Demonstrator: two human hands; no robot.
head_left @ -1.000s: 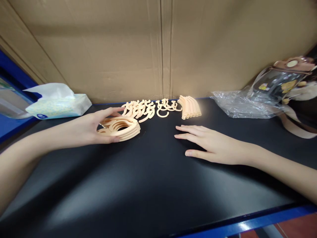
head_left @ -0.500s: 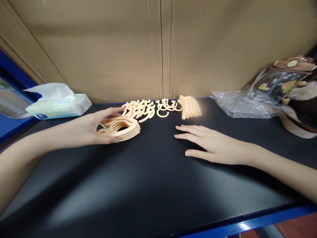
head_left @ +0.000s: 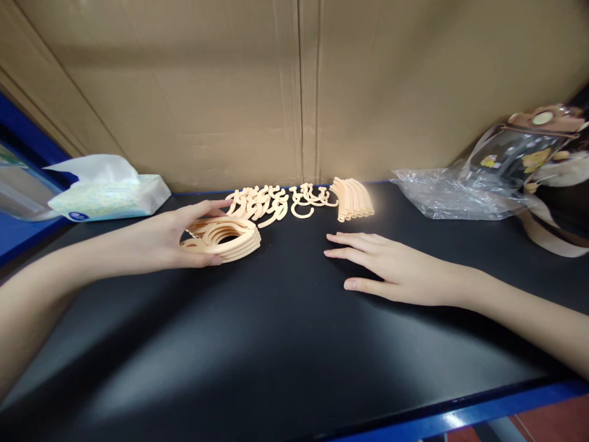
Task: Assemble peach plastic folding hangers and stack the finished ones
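At the left, my left hand [head_left: 161, 240] is closed around the edge of a stack of peach-coloured curved plastic pieces [head_left: 239, 244], thumb in front and fingers behind. The stack rests on the black table. My right hand [head_left: 386, 267] lies palm down over the table to the right, fingers spread, with nothing in it. Just behind the stack is a heap of small curved peach plastic parts [head_left: 260, 204]. Several peach plastic hooks [head_left: 302, 212] lie to the right of it, followed by a row of short curved peach tubes [head_left: 353, 199].
A tissue pack [head_left: 110, 195] sits at the back left. To the back right are a crumpled clear plastic bag [head_left: 442, 195] and a clear strapped bottle [head_left: 515, 150]. A cardboard wall [head_left: 207, 92] borders the black table [head_left: 257, 356], which has a blue front edge.
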